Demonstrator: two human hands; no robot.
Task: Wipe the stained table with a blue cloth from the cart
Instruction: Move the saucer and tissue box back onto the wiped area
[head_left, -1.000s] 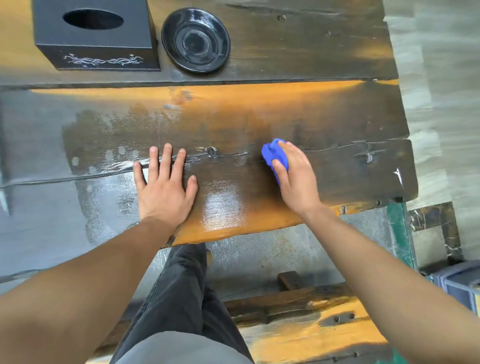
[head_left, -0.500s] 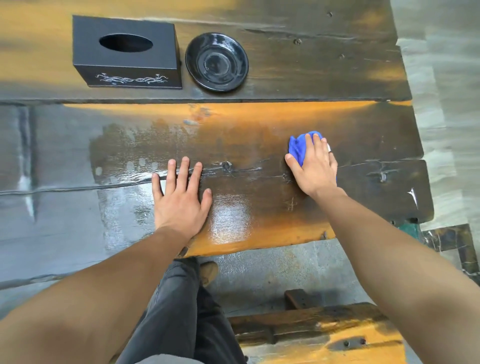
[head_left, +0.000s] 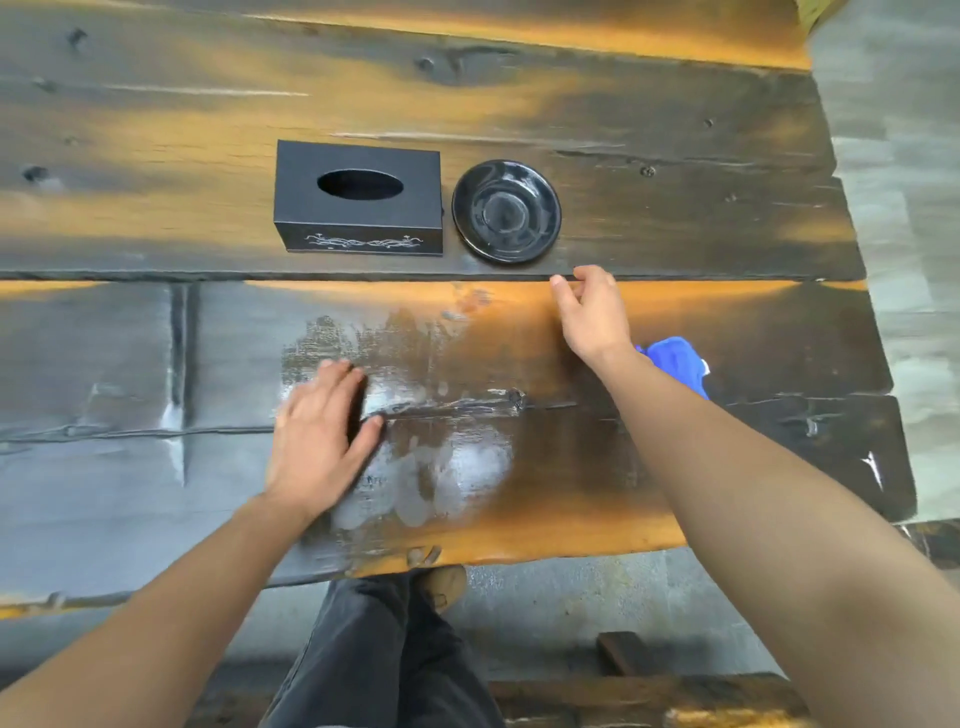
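Observation:
The blue cloth (head_left: 675, 361) lies bunched on the dark and orange wooden table (head_left: 753, 322), at the right, partly hidden behind my right forearm. My right hand (head_left: 589, 312) is off the cloth, farther back and to the left. Its fingers are loosely bent with nothing in them, just in front of the black saucer (head_left: 506, 210). Blurred, my left hand (head_left: 319, 436) rests flat on the table with its fingers spread, at the left edge of a wet, shiny patch (head_left: 441, 467).
A black tissue box (head_left: 358, 200) stands beside the saucer on the back plank. The table's near edge runs above my dark trouser leg (head_left: 384, 654). A wooden bench (head_left: 649, 701) is at the bottom right, and grey floor (head_left: 893, 208) lies past the table's right end.
My right hand has let go of the blue cloth and moved back and left toward the saucer. The cloth stays on the table. My left hand has slid a little left.

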